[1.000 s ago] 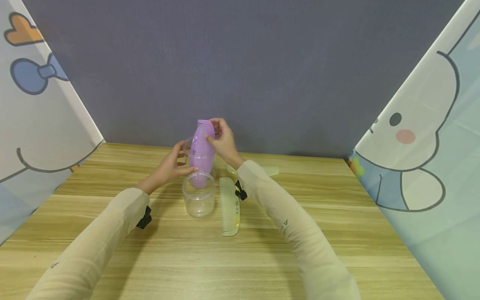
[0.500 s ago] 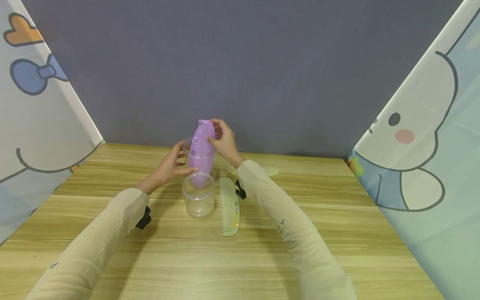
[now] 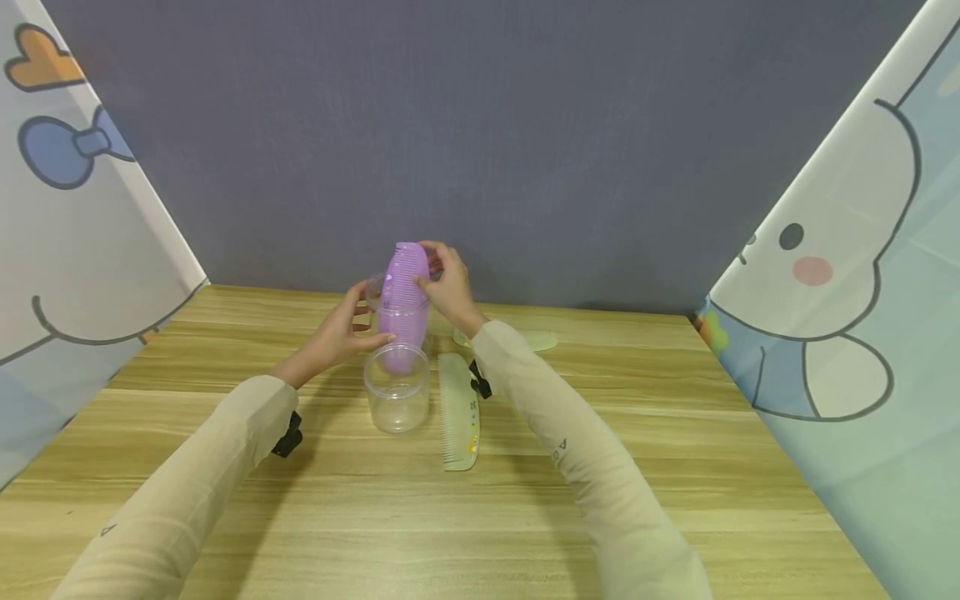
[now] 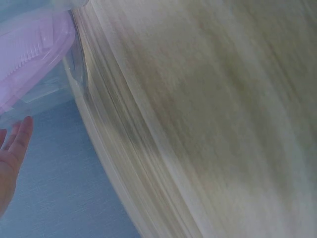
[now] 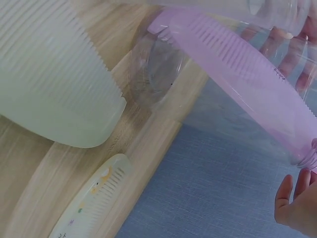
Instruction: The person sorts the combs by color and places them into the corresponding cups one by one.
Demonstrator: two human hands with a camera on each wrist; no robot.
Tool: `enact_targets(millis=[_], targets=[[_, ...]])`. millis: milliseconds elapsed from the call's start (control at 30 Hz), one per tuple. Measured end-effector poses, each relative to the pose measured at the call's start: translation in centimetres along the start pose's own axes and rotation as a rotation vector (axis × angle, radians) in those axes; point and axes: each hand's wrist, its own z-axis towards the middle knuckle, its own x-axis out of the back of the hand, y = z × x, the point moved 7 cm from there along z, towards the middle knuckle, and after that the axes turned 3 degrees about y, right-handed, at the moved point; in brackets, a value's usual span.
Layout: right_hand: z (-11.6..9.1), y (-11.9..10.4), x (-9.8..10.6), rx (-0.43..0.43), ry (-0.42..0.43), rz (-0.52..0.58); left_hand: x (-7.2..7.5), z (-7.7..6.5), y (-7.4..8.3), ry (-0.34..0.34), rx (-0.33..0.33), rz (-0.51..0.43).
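Observation:
My left hand (image 3: 335, 337) holds a tall clear plastic cup (image 5: 154, 69), thumb at the front and fingers at its far left side. Inside that cup a purple comb (image 3: 405, 287) stands at a slant, its upper end above the rim. My right hand (image 3: 450, 287) pinches the comb near its top right edge. In the right wrist view the comb's lower end lies close to the cup's base. A second clear cup (image 3: 397, 410) stands upright just in front, with nothing visible inside.
A pale green comb (image 3: 459, 417) lies right of the front cup, teeth to the left. Another pale green comb (image 3: 542, 340) lies farther back, partly hidden by the right sleeve. A grey-blue panel (image 3: 570, 167) rises behind the wooden table (image 3: 390, 533).
The purple comb and my right hand have come down very slightly. My left hand and both cups look unmoved.

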Motion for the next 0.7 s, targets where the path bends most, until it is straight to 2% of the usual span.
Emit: enact_targets(millis=[133, 267, 367, 700], targets=[[0.0, 0.0, 0.1, -0.010, 0.006, -0.006, 0.0, -0.1, 0.6, -0.002, 0.003, 0.000], [0.0, 0.3, 0.2, -0.036, 0.001, -0.014, 0.2, -0.6, 2.8, -0.009, 0.002, 0.008], [0.0, 0.4, 0.2, -0.055, -0.011, -0.008, 0.4, -0.9, 3.7, -0.014, -0.001, 0.014], [-0.2, 0.4, 0.3, -0.088, -0.086, 0.025, 0.4, -0.9, 3.7, -0.023, 0.003, 0.017]])
